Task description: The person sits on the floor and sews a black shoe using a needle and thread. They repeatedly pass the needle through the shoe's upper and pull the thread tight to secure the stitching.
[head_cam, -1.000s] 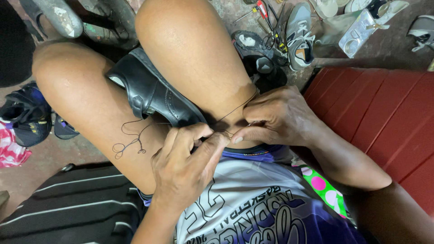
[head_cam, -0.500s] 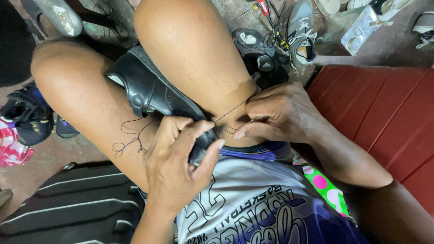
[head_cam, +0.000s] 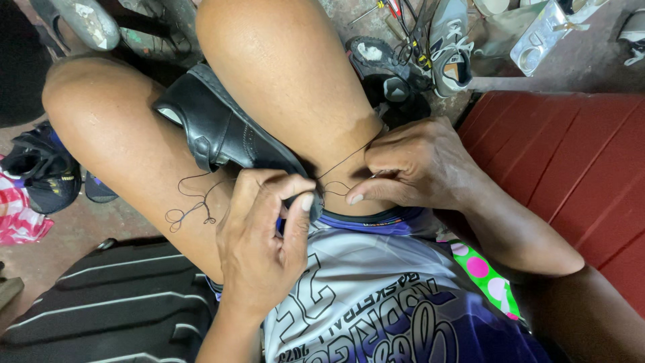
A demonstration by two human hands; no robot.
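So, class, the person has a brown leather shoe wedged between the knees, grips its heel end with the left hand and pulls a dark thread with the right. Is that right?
Not quite: the shoe is black, not brown, as the head view shows. The rest stands: it sits between the knees, the left hand grips its near end, and the right hand pulls the dark thread.

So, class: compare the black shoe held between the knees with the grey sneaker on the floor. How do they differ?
The black shoe is smooth, shiny leather with no laces showing; the grey sneaker is pale, with white laces. The black shoe is wedged between the legs with the left hand at its end; the grey sneaker lies untouched on the floor among tools. Both are single shoes.
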